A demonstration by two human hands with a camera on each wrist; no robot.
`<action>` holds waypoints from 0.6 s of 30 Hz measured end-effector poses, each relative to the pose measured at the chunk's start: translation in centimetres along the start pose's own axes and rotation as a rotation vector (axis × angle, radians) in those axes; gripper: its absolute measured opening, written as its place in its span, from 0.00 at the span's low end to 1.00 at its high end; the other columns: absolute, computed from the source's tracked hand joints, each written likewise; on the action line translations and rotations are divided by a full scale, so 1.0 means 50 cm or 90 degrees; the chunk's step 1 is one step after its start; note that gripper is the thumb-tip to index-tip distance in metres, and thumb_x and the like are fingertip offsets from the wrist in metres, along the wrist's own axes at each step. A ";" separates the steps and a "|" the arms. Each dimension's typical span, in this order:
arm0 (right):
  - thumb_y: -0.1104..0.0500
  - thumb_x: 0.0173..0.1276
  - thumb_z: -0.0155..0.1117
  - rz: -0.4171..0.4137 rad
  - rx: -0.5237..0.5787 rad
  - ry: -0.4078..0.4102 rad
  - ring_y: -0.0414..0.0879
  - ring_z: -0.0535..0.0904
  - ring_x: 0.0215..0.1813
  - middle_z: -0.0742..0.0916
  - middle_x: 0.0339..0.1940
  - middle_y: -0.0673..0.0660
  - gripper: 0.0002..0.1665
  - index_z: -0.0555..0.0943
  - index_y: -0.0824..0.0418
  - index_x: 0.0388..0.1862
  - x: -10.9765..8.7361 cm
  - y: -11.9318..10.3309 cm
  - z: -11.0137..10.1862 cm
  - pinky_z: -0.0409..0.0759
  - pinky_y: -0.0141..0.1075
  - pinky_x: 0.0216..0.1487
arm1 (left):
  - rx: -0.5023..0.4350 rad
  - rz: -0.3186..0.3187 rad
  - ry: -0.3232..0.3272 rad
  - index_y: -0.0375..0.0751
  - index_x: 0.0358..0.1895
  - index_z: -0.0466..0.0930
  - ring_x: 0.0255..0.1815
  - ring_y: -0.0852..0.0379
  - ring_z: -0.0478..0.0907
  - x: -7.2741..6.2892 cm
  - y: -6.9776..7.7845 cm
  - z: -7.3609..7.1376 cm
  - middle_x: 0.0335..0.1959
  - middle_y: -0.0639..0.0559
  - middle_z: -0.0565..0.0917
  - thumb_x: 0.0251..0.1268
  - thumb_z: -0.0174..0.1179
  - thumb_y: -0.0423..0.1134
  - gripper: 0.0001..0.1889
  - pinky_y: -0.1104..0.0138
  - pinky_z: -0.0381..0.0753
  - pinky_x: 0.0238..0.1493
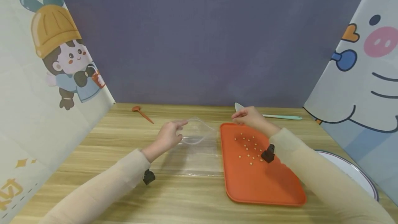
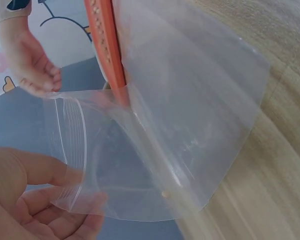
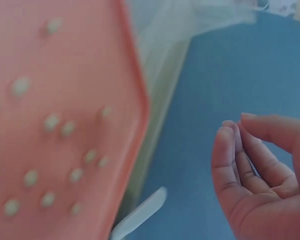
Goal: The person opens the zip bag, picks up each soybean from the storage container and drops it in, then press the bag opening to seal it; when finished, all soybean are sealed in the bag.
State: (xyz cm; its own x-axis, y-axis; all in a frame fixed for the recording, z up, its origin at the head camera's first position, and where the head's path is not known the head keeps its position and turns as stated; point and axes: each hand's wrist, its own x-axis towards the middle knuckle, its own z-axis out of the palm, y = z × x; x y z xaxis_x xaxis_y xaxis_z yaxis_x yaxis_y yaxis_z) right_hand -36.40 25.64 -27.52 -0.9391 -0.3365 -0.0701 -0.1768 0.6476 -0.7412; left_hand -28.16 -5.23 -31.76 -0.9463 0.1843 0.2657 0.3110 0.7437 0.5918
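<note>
Head view, left hand [image 1: 168, 136] pinching clear bag [image 1: 202, 156], right hand [image 1: 248, 117] curled — contents unclear — by orange tray [image 1: 252, 186], plate [image 1: 351, 168] partly hidden

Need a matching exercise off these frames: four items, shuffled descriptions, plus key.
Items:
1. plastic bag
2. tray
3. small spoon
4. spatula

Descriptions (head view):
A. leftmost of the four
B. orange, bearing small pale pieces
C. partly hidden behind the right grip, handle mint-green
D. transparent, touched by the left grip

Pairs: 1-D, 2-B, 3-A, 4-C
</note>
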 end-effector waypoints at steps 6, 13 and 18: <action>0.61 0.68 0.61 0.003 -0.039 0.008 0.59 0.81 0.50 0.84 0.52 0.67 0.17 0.81 0.70 0.51 -0.009 0.069 -0.027 0.82 0.53 0.53 | 0.008 0.004 -0.010 0.36 0.64 0.74 0.56 0.42 0.81 0.001 0.001 -0.001 0.64 0.40 0.76 0.49 0.58 0.20 0.32 0.74 0.73 0.19; 0.65 0.65 0.63 0.029 -0.033 -0.012 0.51 0.82 0.44 0.84 0.51 0.69 0.19 0.79 0.75 0.52 -0.010 0.146 -0.061 0.85 0.45 0.47 | -0.004 0.006 -0.022 0.38 0.65 0.73 0.57 0.43 0.80 0.000 -0.004 -0.002 0.66 0.41 0.74 0.51 0.60 0.21 0.32 0.74 0.72 0.16; 0.66 0.63 0.64 0.057 -0.006 -0.054 0.45 0.83 0.39 0.88 0.42 0.65 0.19 0.78 0.77 0.51 -0.018 0.180 -0.064 0.85 0.42 0.41 | -0.014 -0.003 -0.033 0.39 0.66 0.72 0.59 0.42 0.79 0.000 -0.006 -0.002 0.67 0.42 0.73 0.52 0.59 0.21 0.33 0.75 0.71 0.15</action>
State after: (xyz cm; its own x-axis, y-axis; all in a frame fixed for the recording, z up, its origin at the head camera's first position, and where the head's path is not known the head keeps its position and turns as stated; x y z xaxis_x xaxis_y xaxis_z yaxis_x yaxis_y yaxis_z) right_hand -38.07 33.95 -32.01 -0.9229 -0.3336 -0.1921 -0.0967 0.6840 -0.7231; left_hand -28.25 -5.52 -31.85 -0.9507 0.2149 0.2235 0.3084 0.7301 0.6098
